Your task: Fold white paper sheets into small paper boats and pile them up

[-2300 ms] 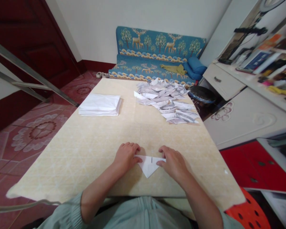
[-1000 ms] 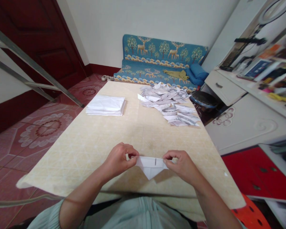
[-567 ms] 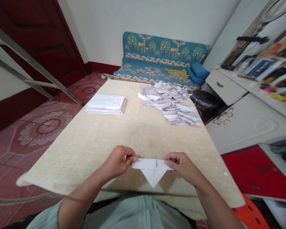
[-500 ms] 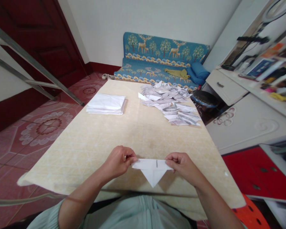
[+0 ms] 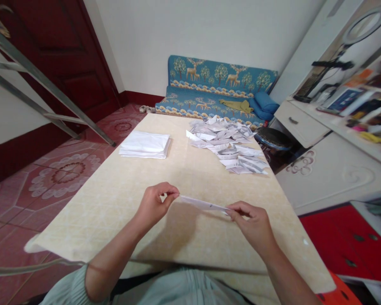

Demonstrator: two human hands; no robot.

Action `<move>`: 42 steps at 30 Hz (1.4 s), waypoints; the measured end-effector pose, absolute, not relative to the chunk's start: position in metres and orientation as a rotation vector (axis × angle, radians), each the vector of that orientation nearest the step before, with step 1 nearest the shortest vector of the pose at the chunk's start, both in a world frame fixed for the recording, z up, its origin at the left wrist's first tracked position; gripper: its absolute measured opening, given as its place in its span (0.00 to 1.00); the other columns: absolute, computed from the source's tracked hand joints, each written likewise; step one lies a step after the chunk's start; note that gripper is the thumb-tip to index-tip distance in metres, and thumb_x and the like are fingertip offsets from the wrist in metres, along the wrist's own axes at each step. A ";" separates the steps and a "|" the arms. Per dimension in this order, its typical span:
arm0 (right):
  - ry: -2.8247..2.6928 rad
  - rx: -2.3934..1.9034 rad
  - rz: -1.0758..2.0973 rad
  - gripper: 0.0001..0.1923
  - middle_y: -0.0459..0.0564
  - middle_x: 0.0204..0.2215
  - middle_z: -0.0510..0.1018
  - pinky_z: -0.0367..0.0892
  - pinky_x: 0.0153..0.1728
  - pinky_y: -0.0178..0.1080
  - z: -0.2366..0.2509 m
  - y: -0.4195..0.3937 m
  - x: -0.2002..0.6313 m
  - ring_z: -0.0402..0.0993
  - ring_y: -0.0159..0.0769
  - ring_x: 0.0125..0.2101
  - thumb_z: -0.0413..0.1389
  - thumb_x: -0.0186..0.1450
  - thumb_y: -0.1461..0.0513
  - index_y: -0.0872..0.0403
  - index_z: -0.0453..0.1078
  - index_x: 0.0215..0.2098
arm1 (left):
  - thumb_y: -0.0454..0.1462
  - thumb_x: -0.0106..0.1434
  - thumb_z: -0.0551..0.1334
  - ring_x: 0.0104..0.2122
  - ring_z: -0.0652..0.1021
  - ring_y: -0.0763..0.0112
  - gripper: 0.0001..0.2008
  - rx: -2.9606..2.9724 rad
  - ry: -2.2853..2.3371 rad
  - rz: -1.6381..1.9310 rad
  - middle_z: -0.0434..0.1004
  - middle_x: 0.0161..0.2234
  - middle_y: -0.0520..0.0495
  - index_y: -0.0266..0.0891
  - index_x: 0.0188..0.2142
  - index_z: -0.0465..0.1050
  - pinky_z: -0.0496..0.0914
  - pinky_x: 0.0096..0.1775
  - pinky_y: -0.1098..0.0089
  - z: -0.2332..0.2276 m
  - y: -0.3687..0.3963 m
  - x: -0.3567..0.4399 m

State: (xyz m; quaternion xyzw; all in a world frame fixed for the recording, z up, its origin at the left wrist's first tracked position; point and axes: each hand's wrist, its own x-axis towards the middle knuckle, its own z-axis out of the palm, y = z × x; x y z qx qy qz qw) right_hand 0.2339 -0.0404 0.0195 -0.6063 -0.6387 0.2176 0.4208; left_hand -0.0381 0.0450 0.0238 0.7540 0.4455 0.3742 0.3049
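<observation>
I hold the folded paper (image 5: 204, 204) at lower centre above the tabletop (image 5: 184, 178), left hand (image 5: 154, 206) and right hand (image 5: 252, 221) pinching its ends mid-fold; next, I judge, pressing it flat.

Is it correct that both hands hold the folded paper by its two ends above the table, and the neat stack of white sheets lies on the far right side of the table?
Not quite. In the head view the left hand and right hand do pinch the folded paper by its ends above the table, but the neat stack of white sheets lies far left.
</observation>
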 end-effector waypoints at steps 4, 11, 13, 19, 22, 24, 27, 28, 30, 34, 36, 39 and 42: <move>-1.772 -1.363 -0.087 0.06 0.48 0.25 0.77 0.66 0.33 0.37 0.021 -0.048 0.225 0.72 0.34 0.28 0.57 0.57 0.69 0.52 0.73 0.30 | 0.44 0.57 0.61 0.22 0.71 0.73 0.14 1.610 1.232 0.972 0.73 0.20 0.49 0.34 0.24 0.73 0.65 0.28 0.74 0.015 0.038 -0.030; -1.963 -1.293 -0.263 0.08 0.45 0.18 0.71 0.60 0.27 0.36 0.014 -0.055 0.195 0.66 0.31 0.22 0.58 0.57 0.70 0.52 0.69 0.25 | 0.51 0.55 0.61 0.28 0.75 0.72 0.23 1.034 0.867 0.694 0.77 0.33 0.42 0.33 0.39 0.75 0.67 0.29 0.75 0.004 0.010 0.006; -1.965 -1.255 -0.243 0.07 0.45 0.18 0.71 0.60 0.27 0.36 0.011 -0.056 0.186 0.66 0.31 0.22 0.57 0.57 0.71 0.53 0.69 0.26 | 0.51 0.54 0.62 0.28 0.76 0.71 0.22 0.978 0.829 0.705 0.76 0.33 0.42 0.33 0.36 0.75 0.68 0.28 0.74 0.006 0.008 0.013; -2.044 -1.239 -0.253 0.09 0.45 0.18 0.69 0.58 0.26 0.36 0.003 -0.060 0.166 0.64 0.31 0.22 0.55 0.59 0.70 0.53 0.66 0.23 | 0.50 0.50 0.64 0.13 0.66 0.78 0.21 1.079 1.027 0.648 0.66 0.13 0.52 0.33 0.19 0.68 0.57 0.17 0.77 0.002 0.009 0.020; -2.108 -1.175 -0.245 0.10 0.44 0.16 0.68 0.58 0.24 0.36 0.004 -0.063 0.164 0.63 0.30 0.21 0.56 0.59 0.70 0.53 0.66 0.21 | 0.50 0.51 0.63 0.11 0.59 0.81 0.22 1.112 1.117 0.712 0.60 0.10 0.55 0.35 0.14 0.62 0.51 0.15 0.77 -0.004 0.015 0.015; -2.155 -1.106 -0.228 0.10 0.44 0.16 0.69 0.59 0.24 0.36 0.007 -0.065 0.165 0.63 0.30 0.20 0.56 0.58 0.70 0.53 0.67 0.22 | 0.48 0.51 0.63 0.11 0.57 0.82 0.21 1.100 1.163 0.760 0.58 0.10 0.57 0.36 0.14 0.61 0.49 0.15 0.77 -0.006 0.020 0.009; -2.199 -1.007 -0.197 0.10 0.43 0.16 0.70 0.61 0.25 0.36 0.015 -0.070 0.168 0.64 0.30 0.20 0.57 0.57 0.72 0.53 0.67 0.22 | 0.45 0.52 0.62 0.11 0.57 0.82 0.20 1.065 1.204 0.823 0.58 0.10 0.57 0.36 0.13 0.61 0.48 0.16 0.76 -0.010 0.029 -0.001; -2.194 -0.988 -0.182 0.10 0.43 0.16 0.71 0.62 0.25 0.36 0.017 -0.071 0.169 0.64 0.30 0.20 0.57 0.57 0.72 0.52 0.67 0.22 | 0.45 0.53 0.61 0.11 0.57 0.82 0.20 1.063 1.209 0.842 0.58 0.10 0.56 0.36 0.13 0.61 0.48 0.16 0.76 -0.011 0.032 -0.004; -2.143 -0.970 -0.135 0.11 0.43 0.16 0.71 0.62 0.25 0.36 0.022 -0.075 0.170 0.66 0.30 0.19 0.57 0.56 0.73 0.52 0.67 0.23 | 0.45 0.54 0.60 0.12 0.56 0.82 0.21 1.076 1.231 0.917 0.57 0.10 0.57 0.36 0.13 0.60 0.48 0.17 0.76 -0.014 0.038 -0.011; -1.825 -1.052 0.092 0.10 0.44 0.17 0.72 0.62 0.22 0.35 0.027 -0.084 0.169 0.67 0.31 0.19 0.57 0.54 0.73 0.51 0.69 0.26 | 0.48 0.57 0.58 0.14 0.59 0.81 0.20 1.040 1.305 1.176 0.58 0.13 0.56 0.35 0.18 0.64 0.52 0.18 0.77 -0.016 0.047 -0.024; -1.535 -1.205 0.296 0.07 0.44 0.17 0.70 0.61 0.21 0.34 0.024 -0.087 0.168 0.66 0.31 0.19 0.58 0.55 0.69 0.51 0.69 0.26 | 0.50 0.57 0.58 0.20 0.67 0.78 0.19 1.016 1.237 1.223 0.69 0.22 0.51 0.34 0.26 0.69 0.59 0.22 0.78 -0.013 0.045 -0.026; -1.150 -1.415 0.636 0.06 0.43 0.16 0.67 0.58 0.20 0.33 0.013 -0.084 0.169 0.63 0.31 0.19 0.58 0.57 0.61 0.53 0.68 0.23 | 0.50 0.55 0.62 0.37 0.74 0.69 0.23 1.018 0.963 1.156 0.73 0.44 0.42 0.38 0.45 0.69 0.68 0.34 0.73 -0.005 0.035 -0.021; -0.948 -1.437 0.878 0.11 0.42 0.16 0.65 0.57 0.21 0.31 -0.001 -0.078 0.174 0.61 0.30 0.20 0.59 0.56 0.56 0.54 0.67 0.22 | 0.44 0.49 0.68 0.36 0.75 0.67 0.25 1.010 0.792 1.016 0.76 0.40 0.43 0.38 0.45 0.70 0.68 0.37 0.71 -0.001 0.022 -0.011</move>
